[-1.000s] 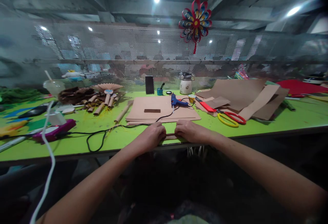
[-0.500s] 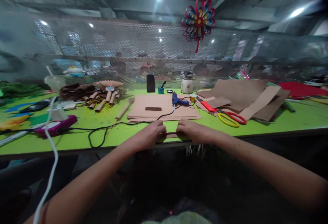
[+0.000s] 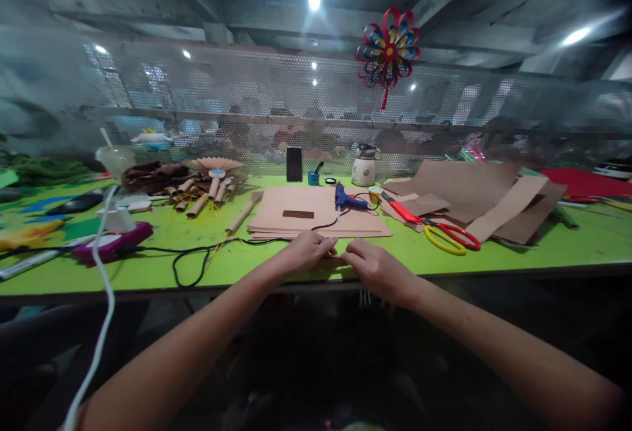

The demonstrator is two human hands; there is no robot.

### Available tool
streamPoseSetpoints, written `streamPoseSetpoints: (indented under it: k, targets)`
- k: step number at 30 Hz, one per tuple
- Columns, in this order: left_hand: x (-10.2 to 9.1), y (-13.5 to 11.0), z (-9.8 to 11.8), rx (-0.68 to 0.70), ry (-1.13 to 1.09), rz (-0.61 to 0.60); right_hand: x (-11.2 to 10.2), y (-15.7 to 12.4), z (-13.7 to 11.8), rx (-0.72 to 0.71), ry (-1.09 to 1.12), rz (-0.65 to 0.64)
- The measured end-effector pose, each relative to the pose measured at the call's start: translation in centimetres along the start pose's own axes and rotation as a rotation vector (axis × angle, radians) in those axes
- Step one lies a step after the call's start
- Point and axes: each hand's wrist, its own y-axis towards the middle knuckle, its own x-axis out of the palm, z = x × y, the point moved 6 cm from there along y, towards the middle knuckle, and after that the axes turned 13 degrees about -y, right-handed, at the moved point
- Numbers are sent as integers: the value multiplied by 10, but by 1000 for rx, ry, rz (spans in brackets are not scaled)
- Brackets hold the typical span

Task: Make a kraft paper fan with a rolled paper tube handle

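Observation:
At the near edge of the green table (image 3: 276, 266), my left hand (image 3: 309, 251) is closed on a narrow brown paper strip (image 3: 336, 260). My right hand (image 3: 379, 270) pinches the strip's right part, its thumb and fingers together. Only a short length shows between the hands; the fingers cover the rest. Just beyond them lies a stack of brown cardboard sheets (image 3: 266, 210). On that stack are a small dark brown corrugated strip (image 3: 298, 214) and a blue glue gun (image 3: 349, 198), whose black cord runs leftward.
Scissors with red and yellow handles (image 3: 444, 239) and loose brown paper (image 3: 461, 187) lie to the right. Leftward are a purple power strip (image 3: 113, 244), cables and rolled paper tubes (image 3: 197, 206). A phone (image 3: 294, 164) and a white jug (image 3: 364, 166) stand at the back.
Both hands have lifted slightly and shifted, with the fingertips closer together over the strip. My right wrist is lower and turned inward. The view has tilted up a little.

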Motion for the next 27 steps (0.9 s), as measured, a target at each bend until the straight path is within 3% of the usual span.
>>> streamPoseSetpoints:
  k: [8,17,22,27]
  targets:
    - [19,-18,10,-18,-162,-217,-13,-3,-1,35,-44,7]
    - [17,-24,7,0,-75,-199,-32,-1,17,141,361,39]
    - [18,-31,17,173,77,-129,-29,5,18,189,506,-68]
    - [19,-38,18,260,218,-85,-27,8,16,184,574,-67]
